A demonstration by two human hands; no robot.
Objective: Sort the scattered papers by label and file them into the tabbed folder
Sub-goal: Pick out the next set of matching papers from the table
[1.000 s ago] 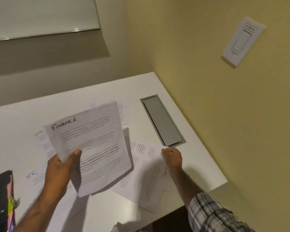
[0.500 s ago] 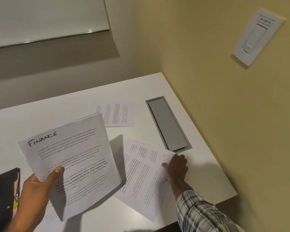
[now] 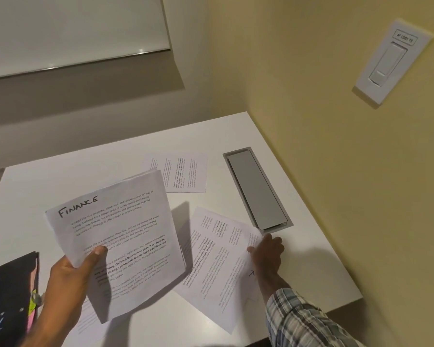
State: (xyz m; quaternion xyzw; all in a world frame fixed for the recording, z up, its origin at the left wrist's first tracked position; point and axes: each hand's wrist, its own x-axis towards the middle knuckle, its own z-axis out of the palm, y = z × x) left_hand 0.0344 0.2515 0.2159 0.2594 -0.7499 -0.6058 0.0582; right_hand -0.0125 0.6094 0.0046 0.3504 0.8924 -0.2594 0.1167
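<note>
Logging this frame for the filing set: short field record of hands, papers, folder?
left hand: grips the Finance sheets, raised off the desk
right hand: on the corner of the near sheet, which lies on the desk; grip unclear
far sheet: flat on the desk, untouched
folder: black, coloured tabs, at the desk's left edge

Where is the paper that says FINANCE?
In the head view, the FINANCE paper is left of centre, held up by the left hand, between the black folder and another sheet.
</note>
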